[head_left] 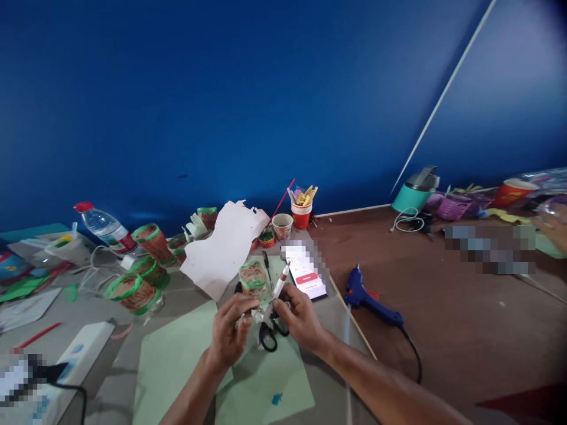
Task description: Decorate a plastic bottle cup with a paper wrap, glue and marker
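My right hand (299, 313) is closed on a slim white pen (280, 282) with a reddish-brown band, its narrow end pointing up and away. Just to the left, the fingers of my left hand (233, 327) are pinched together at a small pale piece that I cannot make out. Below and between the hands lie scissors (268, 339) with black handles, over a light green sheet (270, 383). Beyond my fingers stands a brown cup with green rims (252, 277), a black pen (267, 264) beside it. A lit phone (308, 277) lies right of the white pen.
A blue glue gun (370, 301) with a cord lies to the right. Torn white paper (224, 245), green-rimmed cups (133, 293) and a water bottle (106, 227) stand or lie left. A power strip (84, 360) is near left. At far right shows another person's hand (553, 230).
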### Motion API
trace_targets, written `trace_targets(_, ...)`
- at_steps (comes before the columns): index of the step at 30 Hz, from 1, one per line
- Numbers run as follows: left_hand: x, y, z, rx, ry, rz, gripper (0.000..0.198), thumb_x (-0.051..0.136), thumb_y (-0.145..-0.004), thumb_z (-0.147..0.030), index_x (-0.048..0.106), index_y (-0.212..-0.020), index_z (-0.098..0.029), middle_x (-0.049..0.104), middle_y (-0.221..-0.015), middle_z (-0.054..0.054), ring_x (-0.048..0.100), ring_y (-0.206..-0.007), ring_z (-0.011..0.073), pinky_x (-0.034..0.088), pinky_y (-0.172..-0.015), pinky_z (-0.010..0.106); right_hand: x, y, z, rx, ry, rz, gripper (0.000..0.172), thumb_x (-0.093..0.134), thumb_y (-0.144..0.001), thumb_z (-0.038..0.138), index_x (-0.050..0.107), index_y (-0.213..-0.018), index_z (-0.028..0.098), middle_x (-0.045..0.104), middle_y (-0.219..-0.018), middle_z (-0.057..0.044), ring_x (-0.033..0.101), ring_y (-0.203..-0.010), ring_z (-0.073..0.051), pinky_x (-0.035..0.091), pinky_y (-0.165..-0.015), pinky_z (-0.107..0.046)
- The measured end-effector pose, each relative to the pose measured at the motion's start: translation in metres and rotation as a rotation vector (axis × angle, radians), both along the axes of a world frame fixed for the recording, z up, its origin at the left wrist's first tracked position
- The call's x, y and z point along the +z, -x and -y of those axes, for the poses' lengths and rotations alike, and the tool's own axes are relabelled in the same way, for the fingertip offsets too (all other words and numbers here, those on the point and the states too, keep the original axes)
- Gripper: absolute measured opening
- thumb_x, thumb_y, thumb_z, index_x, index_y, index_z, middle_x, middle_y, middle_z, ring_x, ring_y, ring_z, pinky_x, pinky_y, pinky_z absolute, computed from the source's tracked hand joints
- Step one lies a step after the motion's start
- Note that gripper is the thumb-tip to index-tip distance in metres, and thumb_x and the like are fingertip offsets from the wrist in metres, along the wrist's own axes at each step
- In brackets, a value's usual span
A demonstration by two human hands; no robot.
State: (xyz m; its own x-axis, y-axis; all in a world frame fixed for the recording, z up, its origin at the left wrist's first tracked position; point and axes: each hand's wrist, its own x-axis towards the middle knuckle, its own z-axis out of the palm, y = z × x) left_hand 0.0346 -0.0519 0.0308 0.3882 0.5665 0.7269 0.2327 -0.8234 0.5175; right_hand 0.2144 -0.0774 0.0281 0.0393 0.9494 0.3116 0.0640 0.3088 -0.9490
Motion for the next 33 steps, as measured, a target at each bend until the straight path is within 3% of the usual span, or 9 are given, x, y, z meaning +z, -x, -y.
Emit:
trace_targets(3, -0.006, -0.006, 0.003, -0.007, 0.075, -0.124, 0.035, 0.054, -0.087, -0.036, 0.055, -0.117, -0.019, 0.067, -0.102, 0.011, 0.061, -0.064, 0.0144, 0.053, -0.066, 0.03, 0.002, 0.0, 0.002, 0.077, -0.014, -0.121, 0.014, 0.056, -0.082, 0.03, 0.058, -0.086, 0.018, 0.06, -0.075, -0.001, 0.054, -0.068, -0.014, 0.045, -0.064, -0.025)
trace_targets(7, -0.007, -0.012, 0.009, 0.086, 0.347, -0.172, 0.031, 0.055, -0.085, -0.03, 0.056, -0.114, -0.02, 0.071, -0.093, 0.007, 0.066, -0.074, 0.0178, 0.053, -0.069, 0.029, 0.005, -0.002, 0.004, 0.113, 0.031, -0.214, 0.012, 0.061, -0.078, 0.03, 0.06, -0.08, 0.018, 0.056, -0.069, 0.001, 0.049, -0.063, -0.012, 0.042, -0.061, -0.024)
trace_targets(11, -0.001, -0.016, 0.013, 0.05, 0.615, -0.119, 0.028, 0.049, -0.088, -0.034, 0.059, -0.107, -0.017, 0.069, -0.08, 0.006, 0.063, -0.068, 0.0171, 0.051, -0.063, 0.027, 0.008, -0.012, -0.006, 0.023, 0.139, -0.497, 0.023, 0.061, -0.07, 0.029, 0.062, -0.092, 0.02, 0.056, -0.073, 0.0, 0.049, -0.064, -0.013, 0.041, -0.058, -0.024)
trace_targets(14, 0.001, -0.02, 0.014, -0.024, 0.762, -0.127, 0.031, 0.049, -0.087, -0.037, 0.058, -0.106, -0.015, 0.068, -0.074, 0.006, 0.058, -0.06, 0.015, 0.046, -0.054, 0.024, 0.012, -0.023, -0.02, -0.087, 0.223, -0.785, 0.023, 0.058, -0.066, 0.02, 0.063, -0.088, 0.022, 0.057, -0.07, 0.002, 0.048, -0.06, -0.012, 0.043, -0.059, -0.024)
trace_targets(16, -0.002, -0.022, 0.013, -0.056, 0.829, -0.146, 0.032, 0.051, -0.087, -0.039, 0.059, -0.106, -0.015, 0.067, -0.074, 0.006, 0.057, -0.059, 0.0146, 0.044, -0.053, 0.023, 0.015, -0.03, -0.027, -0.047, 0.27, -0.952, 0.02, 0.06, -0.062, 0.014, 0.064, -0.082, 0.02, 0.059, -0.072, 0.001, 0.051, -0.06, -0.012, 0.046, -0.062, -0.026)
trace_targets(20, -0.007, -0.024, 0.012, -0.058, 0.891, -0.189, 0.033, 0.051, -0.086, -0.039, 0.059, -0.108, -0.016, 0.067, -0.074, 0.005, 0.056, -0.06, 0.0148, 0.042, -0.052, 0.023, 0.02, -0.038, -0.033, 0.07, 0.414, -1.172, 0.016, 0.067, -0.069, 0.019, 0.065, -0.085, 0.019, 0.064, -0.072, -0.001, 0.06, -0.066, -0.014, 0.049, -0.065, -0.027)
trace_targets(27, -0.005, -0.026, 0.013, -0.101, 0.93, -0.215, 0.031, 0.051, -0.086, -0.039, 0.06, -0.106, -0.017, 0.066, -0.07, 0.004, 0.051, -0.054, 0.0131, 0.038, -0.047, 0.022, 0.012, -0.042, -0.039, 0.011, 0.414, -1.229, 0.016, 0.068, -0.074, 0.027, 0.061, -0.087, 0.021, 0.068, -0.077, -0.001, 0.064, -0.073, -0.015, 0.051, -0.07, -0.03)
trace_targets(33, -0.01, -0.024, 0.011, -0.085, 0.983, -0.131, 0.04, 0.051, -0.086, -0.047, 0.059, -0.11, -0.015, 0.064, -0.07, 0.004, 0.048, -0.051, 0.0115, 0.037, -0.046, 0.022, 0.011, -0.046, -0.04, 0.027, 0.356, -1.125, 0.027, 0.069, -0.067, 0.018, 0.064, -0.094, 0.02, 0.053, -0.065, 0.006, 0.041, -0.047, -0.007, 0.04, -0.051, -0.022)
